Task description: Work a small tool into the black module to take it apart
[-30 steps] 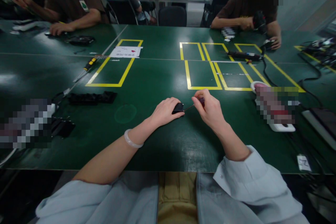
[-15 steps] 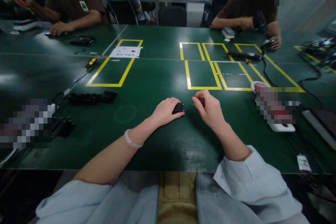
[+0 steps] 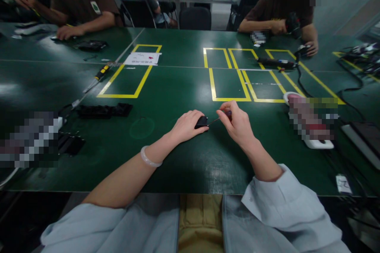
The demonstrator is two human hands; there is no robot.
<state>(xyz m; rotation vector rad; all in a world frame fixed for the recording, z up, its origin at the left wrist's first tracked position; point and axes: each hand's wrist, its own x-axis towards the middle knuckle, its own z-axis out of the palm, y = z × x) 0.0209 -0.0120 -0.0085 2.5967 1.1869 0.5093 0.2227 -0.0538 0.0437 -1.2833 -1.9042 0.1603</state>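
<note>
My left hand (image 3: 188, 126) is closed around a small black block-like part (image 3: 202, 122) on the green table (image 3: 178, 170). Only the part's right end shows between thumb and fingers. In my right hand (image 3: 236, 123) is a screwdriver (image 3: 228, 114) with a dark purple handle, mostly covered by the fingers. Its thin metal shaft slants down to the left, with the tip at the right end of the black part. Whether a screw sits at the tip is too small to tell.
Black parts (image 3: 103, 110) lie in a row at left. Beyond them are a yellow-black tool (image 3: 102, 72) and a white paper (image 3: 143, 59). Yellow tape frames (image 3: 231, 99) mark the table. A white-edged device (image 3: 319, 143) lies right, near cables (image 3: 299, 79). Co-workers sit opposite.
Both hands stay almost where they were, the left still on the black part. The screwdriver and my right fingers have shifted very slightly.
</note>
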